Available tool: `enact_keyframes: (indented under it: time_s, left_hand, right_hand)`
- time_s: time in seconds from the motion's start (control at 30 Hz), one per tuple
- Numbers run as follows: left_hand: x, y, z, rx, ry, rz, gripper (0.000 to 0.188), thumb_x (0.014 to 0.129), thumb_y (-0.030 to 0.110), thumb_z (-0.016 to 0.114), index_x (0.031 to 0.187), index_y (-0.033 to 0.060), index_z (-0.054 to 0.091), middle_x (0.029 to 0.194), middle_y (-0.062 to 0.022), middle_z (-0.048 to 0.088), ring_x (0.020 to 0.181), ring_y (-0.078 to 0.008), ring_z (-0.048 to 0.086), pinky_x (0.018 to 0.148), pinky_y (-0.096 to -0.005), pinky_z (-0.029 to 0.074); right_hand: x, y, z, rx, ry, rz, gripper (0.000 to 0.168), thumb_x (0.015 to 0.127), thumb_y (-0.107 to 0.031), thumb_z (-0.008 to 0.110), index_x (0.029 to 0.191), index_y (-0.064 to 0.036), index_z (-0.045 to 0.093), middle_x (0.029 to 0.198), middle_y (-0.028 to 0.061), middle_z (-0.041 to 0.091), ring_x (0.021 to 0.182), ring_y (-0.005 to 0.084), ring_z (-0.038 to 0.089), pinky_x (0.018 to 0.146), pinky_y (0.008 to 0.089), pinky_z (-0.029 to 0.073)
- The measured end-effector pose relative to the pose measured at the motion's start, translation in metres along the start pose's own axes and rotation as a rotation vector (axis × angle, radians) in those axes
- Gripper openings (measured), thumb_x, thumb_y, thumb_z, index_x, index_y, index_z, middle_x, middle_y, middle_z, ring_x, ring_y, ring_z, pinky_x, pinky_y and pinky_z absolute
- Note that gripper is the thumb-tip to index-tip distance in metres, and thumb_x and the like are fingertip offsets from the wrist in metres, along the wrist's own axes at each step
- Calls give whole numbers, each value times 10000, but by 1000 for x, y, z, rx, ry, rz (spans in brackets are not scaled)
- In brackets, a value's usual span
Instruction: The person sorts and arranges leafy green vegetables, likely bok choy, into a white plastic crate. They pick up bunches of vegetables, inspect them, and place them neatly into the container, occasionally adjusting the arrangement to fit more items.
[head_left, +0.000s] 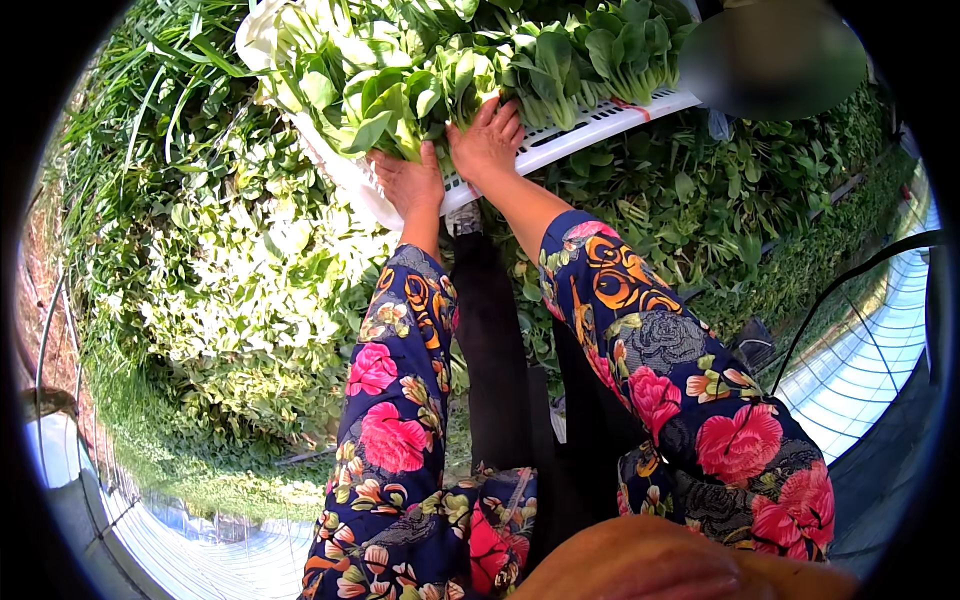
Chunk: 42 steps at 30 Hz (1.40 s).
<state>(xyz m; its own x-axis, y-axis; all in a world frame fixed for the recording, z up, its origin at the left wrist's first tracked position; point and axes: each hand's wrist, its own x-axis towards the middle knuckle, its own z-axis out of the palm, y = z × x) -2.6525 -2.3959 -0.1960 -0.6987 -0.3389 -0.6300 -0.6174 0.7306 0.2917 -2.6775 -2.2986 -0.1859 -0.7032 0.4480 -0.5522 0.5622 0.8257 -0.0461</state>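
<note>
A white slatted plastic crate (581, 144) lies before me, packed with bunches of bok choy (555, 71). At its near corner, my left hand (411, 180) grips the base of a leafy bunch (401, 112), thumb upright against the stems. Close beside it, my right hand (489, 142) has its fingers spread over the pale stems of another bunch (469, 75) by the crate's near rim. The leaves hide part of the fingers on both hands. Red marks show on the crate's rim.
Low leafy plants (255, 300) cover the ground on both sides, with long grassy leaves (165, 67) at upper left. My black-clad leg (491, 337) stands below the crate. A curved black tube (847, 277) and plastic sheeting (855, 382) are at right. A blurred oval hides the crate's right end.
</note>
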Motion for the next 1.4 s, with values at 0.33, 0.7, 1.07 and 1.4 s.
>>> enact_keyframes:
  time_s: [0.33, 0.7, 1.07, 1.4]
  left_hand:
    - [13, -11, -9, 30, -91, 87, 990, 782, 578, 478, 1331, -120, 42, 1381, -278, 198, 1293, -360, 217, 1061, -381, 198]
    - [-53, 11, -82, 128, -12, 243, 630, 729, 340, 626, 1184, -31, 397, 1105, -184, 518, 998, -314, 515, 857, -396, 405]
    - [-55, 111, 7, -211, -157, 1240, 249, 695, -34, 480, 913, 76, 530, 935, -112, 560, 901, -309, 531, 777, -383, 429]
    - [-29, 103, 39, 123, -300, 1211, 568, 717, -15, 414, 1258, 161, 409, 1214, -121, 494, 1085, -306, 490, 918, -365, 408]
  right_hand:
    - [-2, -4, -11, -7, -152, 53, 907, 815, -561, 433, 1382, 24, 34, 1427, 259, 38, 1313, 378, 101, 1040, 498, 108]
    - [-18, 72, -86, 456, 132, -41, 207, 765, -218, 601, 871, -48, 548, 967, 119, 577, 948, 293, 546, 800, 391, 457]
    - [48, 105, -75, 114, 87, -93, 192, 754, -205, 594, 865, -48, 589, 829, 167, 636, 828, 331, 617, 680, 426, 494]
    - [30, 118, -72, 674, 210, 48, 270, 642, -218, 680, 856, -77, 597, 803, 137, 635, 801, 294, 619, 704, 393, 475]
